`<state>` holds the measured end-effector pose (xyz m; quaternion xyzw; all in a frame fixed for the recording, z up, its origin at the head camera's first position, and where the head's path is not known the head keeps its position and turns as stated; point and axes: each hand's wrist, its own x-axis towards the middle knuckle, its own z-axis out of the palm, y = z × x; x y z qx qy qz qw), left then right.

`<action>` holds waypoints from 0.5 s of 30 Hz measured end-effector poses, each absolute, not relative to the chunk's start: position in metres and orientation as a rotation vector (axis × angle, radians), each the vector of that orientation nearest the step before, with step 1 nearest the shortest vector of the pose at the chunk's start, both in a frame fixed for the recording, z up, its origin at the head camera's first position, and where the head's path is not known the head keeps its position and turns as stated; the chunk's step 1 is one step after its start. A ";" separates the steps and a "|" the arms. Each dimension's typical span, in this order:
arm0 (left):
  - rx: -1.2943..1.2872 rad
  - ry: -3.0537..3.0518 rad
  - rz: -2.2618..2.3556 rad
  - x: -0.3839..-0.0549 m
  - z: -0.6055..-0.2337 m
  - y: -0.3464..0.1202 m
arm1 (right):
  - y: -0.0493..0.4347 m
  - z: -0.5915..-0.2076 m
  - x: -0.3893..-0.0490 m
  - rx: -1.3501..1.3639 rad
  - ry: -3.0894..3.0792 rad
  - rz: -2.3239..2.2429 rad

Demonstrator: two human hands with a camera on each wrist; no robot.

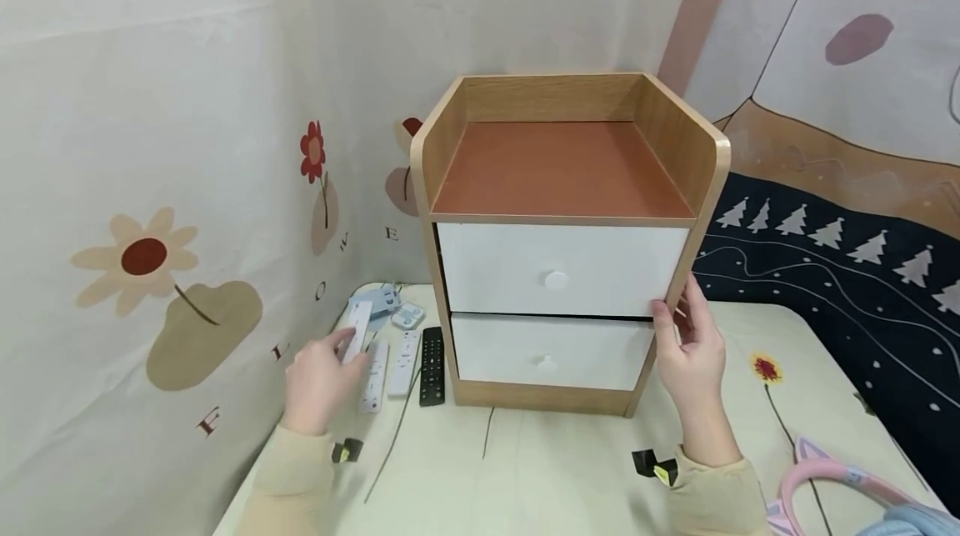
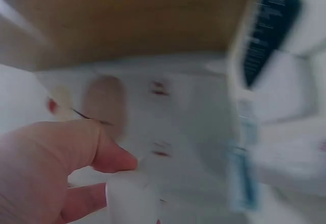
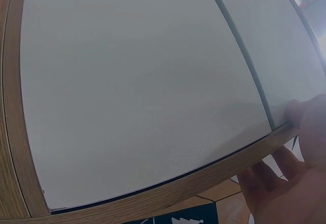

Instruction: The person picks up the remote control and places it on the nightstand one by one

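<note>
My left hand [image 1: 322,378] pinches a white remote control [image 1: 360,322] between thumb and fingers, left of a small wooden cabinet [image 1: 555,398]. In the left wrist view the white end of that remote shows, blurred, at the fingertips. My right hand [image 1: 693,357] grips the cabinet's right side edge, its thumb at the front beside the two white drawers and its other fingers round the side. Both drawers, the upper drawer [image 1: 495,269] and the lower drawer [image 1: 495,344], sit closed, each with a round white knob. The cabinet's raised rim surrounds a brown top.
Two white remotes [image 1: 403,365] and a black remote [image 1: 432,365] lie beside the cabinet's left side. Pale blue objects [image 1: 382,299] sit behind them. A pink headband-like item with cat ears [image 1: 817,469] lies at front right. Patterned cloth walls [image 1: 225,102] stand behind and left.
</note>
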<state>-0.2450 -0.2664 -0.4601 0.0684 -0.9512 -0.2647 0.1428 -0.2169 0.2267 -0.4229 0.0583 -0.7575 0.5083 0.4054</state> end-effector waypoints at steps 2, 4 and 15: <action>0.140 -2.672 -0.766 -0.247 -0.437 -0.260 | 0.226 -0.423 -0.216 0.147 -1.906 1.284; 0.074 -2.592 -0.756 -0.248 -0.412 -0.253 | 0.226 -0.422 -0.217 0.152 -1.900 1.279; -0.143 -2.232 -0.775 -0.240 -0.300 -0.206 | 0.225 -0.423 -0.214 0.120 -1.928 1.293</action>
